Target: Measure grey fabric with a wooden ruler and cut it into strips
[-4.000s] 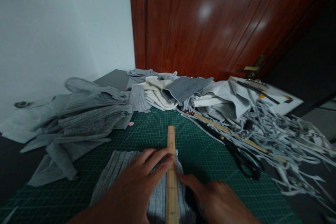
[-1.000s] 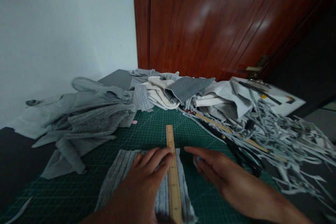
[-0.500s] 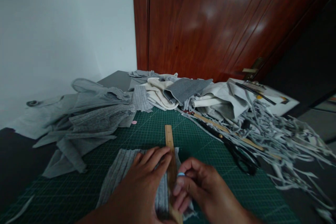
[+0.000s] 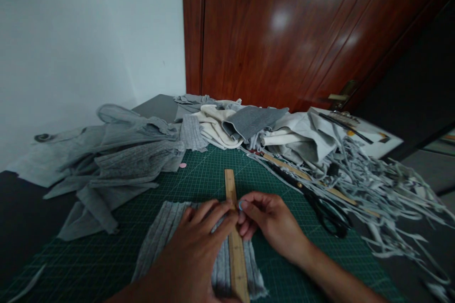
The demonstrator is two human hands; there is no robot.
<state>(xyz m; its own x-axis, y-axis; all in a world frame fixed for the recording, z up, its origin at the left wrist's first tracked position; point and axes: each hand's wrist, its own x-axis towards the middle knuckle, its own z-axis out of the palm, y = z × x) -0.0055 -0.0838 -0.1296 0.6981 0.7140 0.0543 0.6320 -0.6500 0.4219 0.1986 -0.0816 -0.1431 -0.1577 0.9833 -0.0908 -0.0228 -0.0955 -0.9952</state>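
A piece of grey ribbed knit fabric (image 4: pixel 152 241) lies flat on the green cutting mat (image 4: pixel 202 175). Lengthwise over its right part rests a wooden ruler (image 4: pixel 237 260), its far end reaching past the fabric. My left hand (image 4: pixel 199 241) is spread flat, fingertips pressing on the ruler's left side and palm over the fabric. Just right of the ruler, my right hand (image 4: pixel 266 222) pinches a small light-blue piece of tailor's chalk (image 4: pixel 240 205) between thumb and forefinger, near the fabric's far edge. My fingers partly cover the chalk.
Grey garments (image 4: pixel 138 151) are heaped at the left, cream and grey cloth (image 4: pixel 256 120) at the back. Black-handled scissors (image 4: pixel 329 218) lie at the right beside a tangle of fabric strips (image 4: pixel 380 184). A small pink disc (image 4: pixel 182 165) sits on the mat.
My right hand has moved away from me along the ruler, up to the fabric's far edge, still pinching the chalk. My left hand stays on the ruler and fabric.
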